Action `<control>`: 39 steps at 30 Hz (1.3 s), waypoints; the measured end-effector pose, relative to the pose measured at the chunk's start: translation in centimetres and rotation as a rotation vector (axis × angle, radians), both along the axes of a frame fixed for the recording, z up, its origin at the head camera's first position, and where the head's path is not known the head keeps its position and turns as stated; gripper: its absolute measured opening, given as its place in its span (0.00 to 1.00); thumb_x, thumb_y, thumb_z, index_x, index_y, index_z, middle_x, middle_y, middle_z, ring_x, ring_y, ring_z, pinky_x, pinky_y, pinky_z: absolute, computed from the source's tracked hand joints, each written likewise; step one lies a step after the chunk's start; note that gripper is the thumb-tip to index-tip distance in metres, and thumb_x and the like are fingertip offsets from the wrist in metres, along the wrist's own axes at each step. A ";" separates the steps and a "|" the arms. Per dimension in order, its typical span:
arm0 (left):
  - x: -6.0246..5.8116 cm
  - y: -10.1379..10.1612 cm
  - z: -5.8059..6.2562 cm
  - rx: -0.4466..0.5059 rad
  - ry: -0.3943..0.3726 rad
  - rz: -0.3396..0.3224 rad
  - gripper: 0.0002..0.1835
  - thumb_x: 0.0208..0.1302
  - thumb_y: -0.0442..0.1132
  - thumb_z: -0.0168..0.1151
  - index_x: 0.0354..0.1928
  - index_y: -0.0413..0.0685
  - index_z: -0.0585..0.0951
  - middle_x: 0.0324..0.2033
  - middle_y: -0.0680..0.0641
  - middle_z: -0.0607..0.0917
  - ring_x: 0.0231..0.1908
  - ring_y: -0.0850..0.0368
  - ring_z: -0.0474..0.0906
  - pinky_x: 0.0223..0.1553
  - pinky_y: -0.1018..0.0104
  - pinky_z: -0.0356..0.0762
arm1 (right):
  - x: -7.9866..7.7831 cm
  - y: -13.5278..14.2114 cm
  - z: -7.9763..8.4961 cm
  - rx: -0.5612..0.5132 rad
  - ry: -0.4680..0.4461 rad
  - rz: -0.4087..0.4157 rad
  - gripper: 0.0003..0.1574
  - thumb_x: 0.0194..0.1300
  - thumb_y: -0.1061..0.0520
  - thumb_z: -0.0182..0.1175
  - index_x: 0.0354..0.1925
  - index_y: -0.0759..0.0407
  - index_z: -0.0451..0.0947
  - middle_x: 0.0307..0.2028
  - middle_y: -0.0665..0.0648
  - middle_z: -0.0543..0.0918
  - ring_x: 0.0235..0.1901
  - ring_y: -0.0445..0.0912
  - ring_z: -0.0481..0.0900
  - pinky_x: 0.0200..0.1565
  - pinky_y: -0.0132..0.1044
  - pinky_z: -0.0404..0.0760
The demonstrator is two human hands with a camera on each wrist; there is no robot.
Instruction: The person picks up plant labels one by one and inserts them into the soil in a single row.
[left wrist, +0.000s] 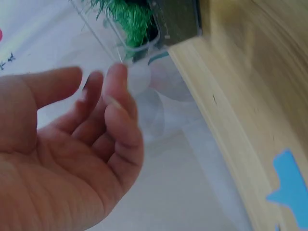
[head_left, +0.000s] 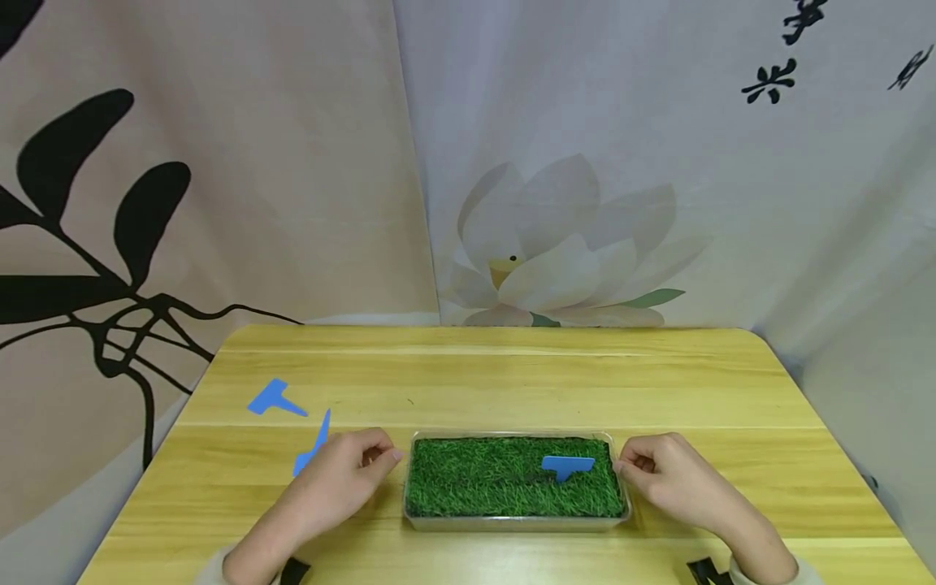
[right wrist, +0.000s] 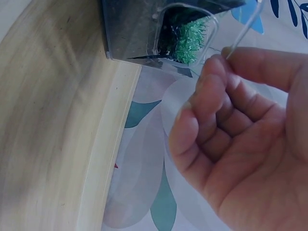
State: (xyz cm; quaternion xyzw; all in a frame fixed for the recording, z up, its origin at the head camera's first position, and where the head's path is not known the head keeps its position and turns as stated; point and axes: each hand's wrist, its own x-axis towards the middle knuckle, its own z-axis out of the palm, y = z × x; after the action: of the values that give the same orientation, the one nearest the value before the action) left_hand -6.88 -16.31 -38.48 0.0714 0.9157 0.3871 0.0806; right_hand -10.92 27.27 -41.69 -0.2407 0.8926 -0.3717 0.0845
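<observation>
A clear plastic box (head_left: pixel 512 524) filled with green artificial-looking grass (head_left: pixel 468 479) stands on the table. One blue T-shaped plant label (head_left: pixel 567 464) sticks upright in the grass toward the right end. At that end my right hand (head_left: pixel 676 479) pinches the box's rim between thumb and index finger, as the right wrist view also shows. Just off the left end is my left hand (head_left: pixel 340 471), its fingers loosely bent; a gap between thumb and fingers shows in the left wrist view, with nothing held. Beside it lies a second blue label (head_left: pixel 316 448), partly hidden by the hand.
Farther left on the wooden table (head_left: pixel 658 382) a third blue label (head_left: pixel 275 397) lies flat. A curtain (head_left: pixel 329 162) printed with leaves and a lotus hangs behind the table's back edge.
</observation>
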 end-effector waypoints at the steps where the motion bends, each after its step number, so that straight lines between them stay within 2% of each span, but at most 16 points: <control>1: 0.0 -0.2 0.2 -0.019 0.035 0.012 0.08 0.76 0.41 0.63 0.35 0.54 0.84 0.23 0.57 0.78 0.21 0.63 0.69 0.22 0.69 0.69 | 0.0 0.0 0.0 0.002 0.005 0.003 0.15 0.73 0.59 0.65 0.27 0.46 0.81 0.17 0.39 0.68 0.17 0.32 0.60 0.21 0.30 0.66; 5: -0.2 -1.6 1.1 -0.064 0.149 0.050 0.02 0.74 0.39 0.66 0.44 0.53 0.85 0.35 0.56 0.83 0.33 0.60 0.75 0.32 0.66 0.75 | 0.0 0.0 -0.1 0.010 0.013 -0.004 0.16 0.73 0.59 0.65 0.27 0.45 0.81 0.17 0.38 0.68 0.17 0.31 0.61 0.22 0.30 0.66; 10: -0.6 -3.6 1.8 -0.041 0.222 0.048 0.19 0.76 0.43 0.66 0.63 0.45 0.81 0.54 0.46 0.84 0.47 0.50 0.79 0.46 0.54 0.80 | 0.0 0.1 -0.1 0.009 0.001 -0.006 0.15 0.73 0.59 0.65 0.28 0.46 0.82 0.17 0.38 0.69 0.17 0.32 0.61 0.22 0.30 0.67; 14: -1.1 -5.1 1.8 -0.081 0.243 0.053 0.31 0.76 0.51 0.64 0.73 0.44 0.73 0.67 0.40 0.77 0.61 0.40 0.76 0.55 0.38 0.78 | 0.0 0.2 -0.1 0.005 -0.004 -0.002 0.14 0.73 0.60 0.65 0.28 0.47 0.82 0.18 0.39 0.70 0.18 0.32 0.63 0.22 0.31 0.68; 19: -2.0 -6.7 1.7 -0.205 0.203 0.076 0.45 0.74 0.63 0.60 0.81 0.44 0.60 0.78 0.33 0.61 0.73 0.27 0.61 0.63 0.25 0.65 | 0.1 0.2 0.0 0.008 -0.007 -0.005 0.14 0.73 0.59 0.65 0.29 0.46 0.83 0.18 0.39 0.71 0.18 0.33 0.64 0.22 0.31 0.68; 23: -2.6 -7.9 1.2 -0.308 0.208 0.067 0.52 0.71 0.67 0.61 0.84 0.45 0.53 0.80 0.30 0.51 0.75 0.23 0.52 0.66 0.21 0.55 | 0.1 0.2 0.0 0.011 -0.009 -0.002 0.14 0.73 0.59 0.65 0.29 0.46 0.83 0.18 0.39 0.72 0.18 0.33 0.65 0.22 0.31 0.69; 29: -3.1 -8.6 0.5 -0.411 0.259 0.046 0.54 0.70 0.68 0.61 0.83 0.40 0.54 0.80 0.26 0.46 0.76 0.22 0.47 0.73 0.26 0.44 | 0.2 0.1 0.0 0.024 -0.012 -0.005 0.15 0.72 0.60 0.65 0.28 0.45 0.82 0.18 0.39 0.71 0.17 0.32 0.63 0.22 0.31 0.68; 36: -4.5 -10.0 -0.1 -0.457 0.250 0.058 0.58 0.71 0.70 0.59 0.84 0.39 0.45 0.77 0.22 0.50 0.74 0.20 0.50 0.70 0.23 0.49 | 0.1 0.0 0.1 0.022 0.009 -0.001 0.15 0.72 0.60 0.65 0.28 0.45 0.82 0.17 0.38 0.69 0.17 0.32 0.61 0.22 0.30 0.67; 39: -5.3 -10.8 -0.6 -0.485 0.230 0.068 0.59 0.71 0.71 0.57 0.83 0.38 0.44 0.77 0.21 0.52 0.73 0.18 0.52 0.67 0.21 0.51 | 0.1 0.0 0.1 0.024 0.007 -0.004 0.15 0.73 0.60 0.65 0.28 0.45 0.82 0.17 0.39 0.69 0.17 0.32 0.62 0.22 0.30 0.67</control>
State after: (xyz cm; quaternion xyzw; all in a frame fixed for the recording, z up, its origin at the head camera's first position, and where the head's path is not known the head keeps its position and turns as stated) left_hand -12.13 -27.09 -39.05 0.0627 0.9867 0.1484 -0.0221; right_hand -10.83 27.23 -41.55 -0.2393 0.8977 -0.3604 0.0838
